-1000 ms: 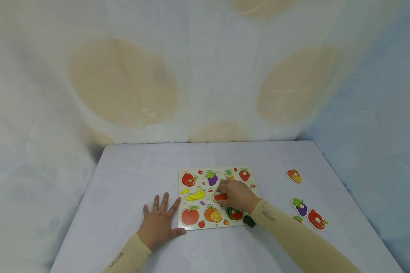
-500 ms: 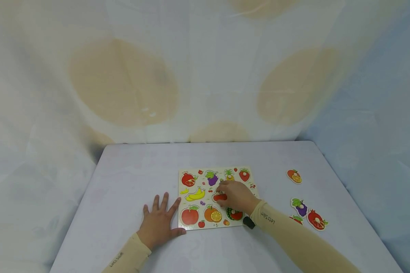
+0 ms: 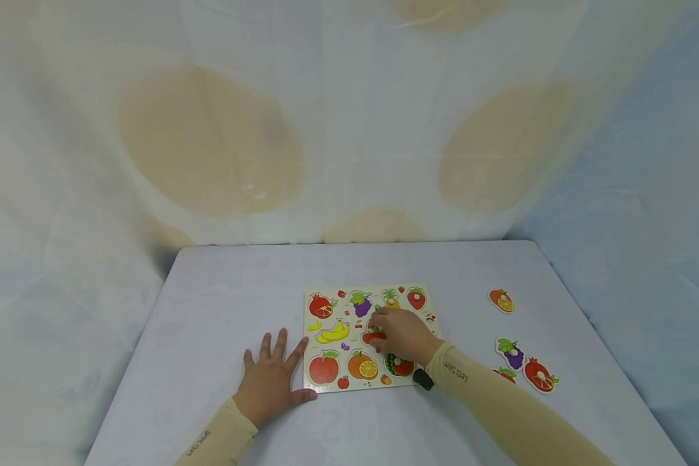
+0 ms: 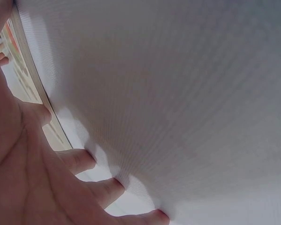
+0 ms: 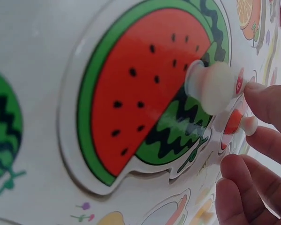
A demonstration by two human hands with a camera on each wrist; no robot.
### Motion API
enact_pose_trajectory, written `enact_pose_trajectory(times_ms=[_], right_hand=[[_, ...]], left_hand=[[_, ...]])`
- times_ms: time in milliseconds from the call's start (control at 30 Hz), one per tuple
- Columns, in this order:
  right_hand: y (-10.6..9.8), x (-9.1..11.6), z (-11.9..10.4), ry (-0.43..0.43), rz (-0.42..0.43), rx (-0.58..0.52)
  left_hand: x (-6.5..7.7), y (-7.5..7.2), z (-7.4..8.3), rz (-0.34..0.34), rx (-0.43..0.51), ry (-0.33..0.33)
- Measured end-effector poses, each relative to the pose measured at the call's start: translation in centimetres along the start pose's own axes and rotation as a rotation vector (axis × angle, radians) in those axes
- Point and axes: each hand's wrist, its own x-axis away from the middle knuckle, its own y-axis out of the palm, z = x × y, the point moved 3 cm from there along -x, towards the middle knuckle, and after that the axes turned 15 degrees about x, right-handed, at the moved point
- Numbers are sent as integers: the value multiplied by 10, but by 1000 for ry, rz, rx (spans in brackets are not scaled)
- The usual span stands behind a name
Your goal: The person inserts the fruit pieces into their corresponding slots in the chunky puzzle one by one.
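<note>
My right hand [image 3: 404, 336] is over the middle of a fruit puzzle board [image 3: 355, 384]. In the right wrist view its thumb and finger are at the small white knob [image 5: 248, 125] of a red fruit piece [image 5: 231, 127], pinching it; the hand partly hides this piece in the head view. Close by, a watermelon piece [image 5: 131, 93] with its own knob [image 5: 217, 88] sits on the board. My left hand [image 3: 270, 388] lies with fingers spread at the board's left edge, its fingertips [image 4: 152, 217] on the table.
To the right on the table [image 3: 256, 272] lie a loose orange piece [image 3: 502, 301], a grapes piece [image 3: 511, 354] and a pomegranate piece [image 3: 540, 375]. Another loose piece [image 3: 505, 373] is partly hidden behind the right forearm. Fabric walls [image 3: 361, 162] stand behind and beside the table.
The right hand and the red fruit piece under it have shifted very slightly left. The left hand and the loose pieces have stayed in place.
</note>
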Motion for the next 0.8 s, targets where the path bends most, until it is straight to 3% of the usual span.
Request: enact_pose_trajectory(times_ms=[433, 600, 800], right_hand=[[-6, 2, 2, 11, -9, -48], [-11, 13, 19, 73, -13, -123], [-18, 37, 50, 115, -7, -96]], left_hand=[[-1, 2, -4, 1, 5, -3], [-1, 1, -4, 5, 0, -2], [-1, 2, -4, -2, 2, -4]])
